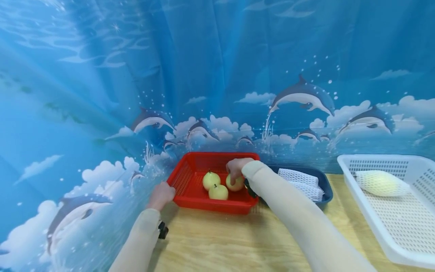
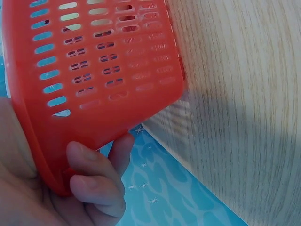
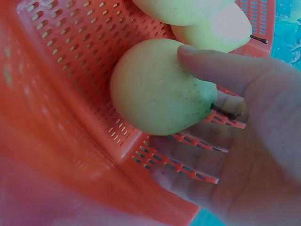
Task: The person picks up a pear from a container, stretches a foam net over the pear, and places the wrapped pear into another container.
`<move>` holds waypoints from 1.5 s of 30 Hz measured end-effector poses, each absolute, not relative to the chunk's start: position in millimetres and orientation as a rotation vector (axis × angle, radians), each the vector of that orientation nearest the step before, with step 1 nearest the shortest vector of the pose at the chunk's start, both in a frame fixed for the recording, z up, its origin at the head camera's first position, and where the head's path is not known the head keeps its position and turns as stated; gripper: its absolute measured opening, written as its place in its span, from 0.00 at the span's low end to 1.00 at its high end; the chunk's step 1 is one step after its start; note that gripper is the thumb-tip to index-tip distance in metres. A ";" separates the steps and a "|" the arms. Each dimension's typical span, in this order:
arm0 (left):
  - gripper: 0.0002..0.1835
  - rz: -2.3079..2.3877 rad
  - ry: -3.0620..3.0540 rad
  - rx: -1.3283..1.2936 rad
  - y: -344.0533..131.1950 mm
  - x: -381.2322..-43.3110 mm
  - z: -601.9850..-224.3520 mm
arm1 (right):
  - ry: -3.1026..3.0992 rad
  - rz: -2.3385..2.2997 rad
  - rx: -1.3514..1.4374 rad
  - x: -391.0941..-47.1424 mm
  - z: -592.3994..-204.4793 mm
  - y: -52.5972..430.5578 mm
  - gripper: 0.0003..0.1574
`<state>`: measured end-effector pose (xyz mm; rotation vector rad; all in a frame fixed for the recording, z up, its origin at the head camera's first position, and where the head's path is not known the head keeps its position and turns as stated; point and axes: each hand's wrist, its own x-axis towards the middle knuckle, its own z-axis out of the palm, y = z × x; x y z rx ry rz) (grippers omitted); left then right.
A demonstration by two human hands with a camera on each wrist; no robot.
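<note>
Under the red basket (image 1: 210, 205), wooden tabletop (image 1: 210, 241); behind, dolphin backdrop (image 1: 217, 75).

Dolphin-print bkdrp (image 1: 217, 75) behind wood tbl (image 1: 210, 241)

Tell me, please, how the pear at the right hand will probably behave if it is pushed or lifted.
Pushed, the pear would likely roll, as its body is round; the narrower stem end may make it curve. Its skin looks smooth, so it could slip in the right hand. It seems stiff: no dent shows beside the thumb.
</note>
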<state>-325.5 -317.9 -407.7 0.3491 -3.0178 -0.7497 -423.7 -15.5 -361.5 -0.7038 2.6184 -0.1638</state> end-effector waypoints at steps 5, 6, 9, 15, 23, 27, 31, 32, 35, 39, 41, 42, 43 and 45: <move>0.17 -0.740 -3.022 0.347 -318.6 -325.6 -407.4 | 2.581 -0.141 -0.697 -425.7 -364.1 -17.6 0.23; 0.17 -0.738 -3.024 0.345 -319.0 -325.6 -407.6 | 2.576 -0.158 -0.678 -425.2 -364.6 -17.5 0.28; 0.18 -0.734 -3.032 0.348 -319.0 -326.1 -407.5 | 2.566 -0.179 -0.646 -422.8 -365.1 -16.9 0.41; 0.20 -0.706 -3.036 0.325 -318.5 -325.4 -406.8 | 2.588 -0.111 -0.701 -418.8 -363.8 -15.7 0.40; 0.20 -0.700 -3.036 0.332 -317.8 -326.3 -406.1 | 2.625 -0.064 -0.733 -423.9 -365.3 -14.8 0.23; 0.19 -0.717 -3.038 0.362 -317.8 -326.1 -406.4 | 2.604 -0.079 -0.734 -425.3 -367.6 -14.9 0.22; 0.20 -0.716 -3.037 0.350 -318.2 -326.0 -407.3 | 2.583 -0.090 -0.698 -425.0 -368.9 -14.6 0.28; 0.20 -0.721 -3.038 0.350 -318.6 -325.7 -407.5 | 2.578 -0.088 -0.693 -424.8 -368.8 -15.0 0.30; 0.20 -0.725 -3.042 0.342 -319.2 -324.7 -407.3 | 2.551 -0.160 -0.616 -423.5 -367.8 -15.9 0.40; 0.19 -0.745 -3.033 0.358 -318.5 -325.7 -405.8 | 2.532 -0.228 -0.524 -420.1 -363.7 -18.2 0.48; 0.17 -0.747 -3.024 0.365 -318.2 -327.1 -405.7 | 2.540 -0.222 -0.506 -418.2 -362.3 -20.2 0.48; 0.17 -0.741 -3.020 0.367 -318.2 -327.6 -405.9 | 2.546 -0.182 -0.529 -417.5 -361.8 -21.4 0.47; 0.16 -0.731 -3.019 0.368 -318.0 -327.6 -405.9 | 2.549 -0.179 -0.527 -416.8 -361.8 -22.5 0.46; 0.15 -0.717 -3.022 0.365 -318.5 -327.5 -406.9 | 2.553 -0.135 -0.551 -415.5 -362.4 -24.6 0.44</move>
